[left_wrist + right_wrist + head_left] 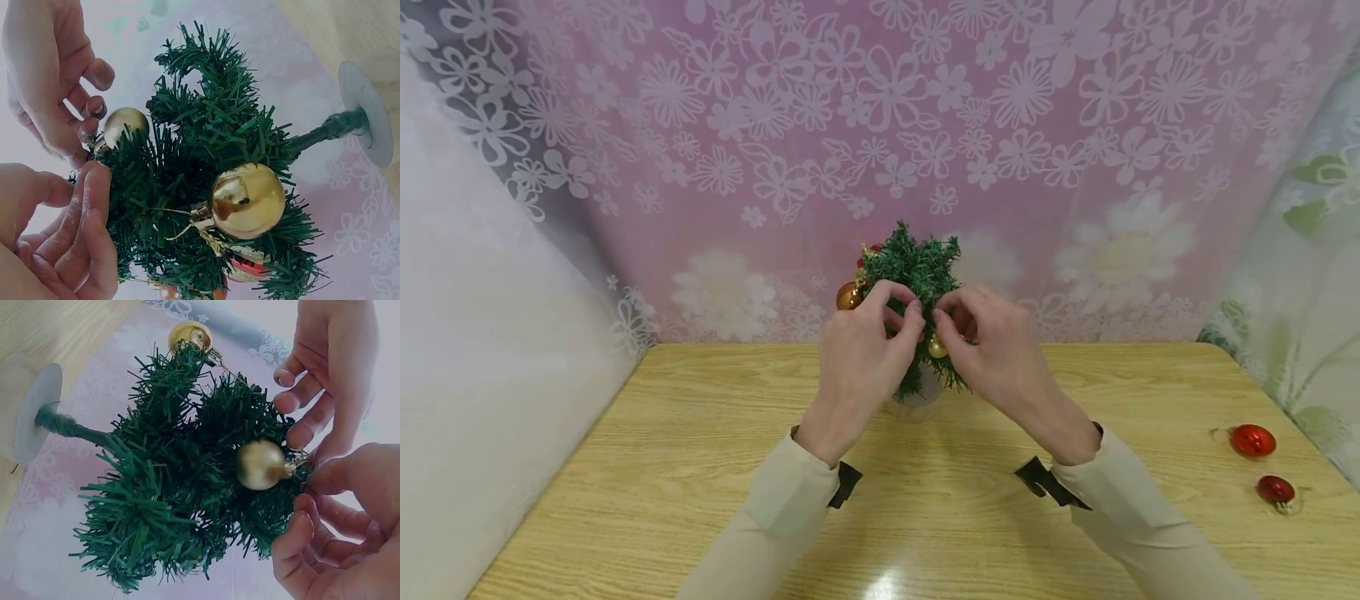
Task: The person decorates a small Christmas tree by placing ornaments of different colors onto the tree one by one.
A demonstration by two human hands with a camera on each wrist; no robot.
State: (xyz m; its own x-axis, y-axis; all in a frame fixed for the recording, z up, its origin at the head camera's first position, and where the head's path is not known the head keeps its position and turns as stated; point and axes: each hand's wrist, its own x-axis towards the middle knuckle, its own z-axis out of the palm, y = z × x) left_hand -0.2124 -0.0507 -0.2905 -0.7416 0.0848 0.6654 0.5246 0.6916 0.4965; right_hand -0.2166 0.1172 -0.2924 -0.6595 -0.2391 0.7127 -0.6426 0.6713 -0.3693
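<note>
A small artificial Christmas tree (910,262) stands upright on a pale round base (916,404). On its front hangs a matte gold bauble (259,465), its cap and thin loop near my fingertips. From the right, my right hand (992,337) pinches at that loop with thumb and forefinger. Facing it, my left hand (865,342) pinches a branch tip beside the loop; the exact contact is partly hidden by the fingers. A shiny gold bauble (248,200) with a gold thread hangs on the tree too, above a red striped bauble (247,267).
Two red baubles, one brighter (1253,440) and one darker (1276,489), lie near the right edge of the wooden table (715,500). A pink flowered curtain (820,150) hangs behind the tree, and a white sheet (497,333) hangs at the left.
</note>
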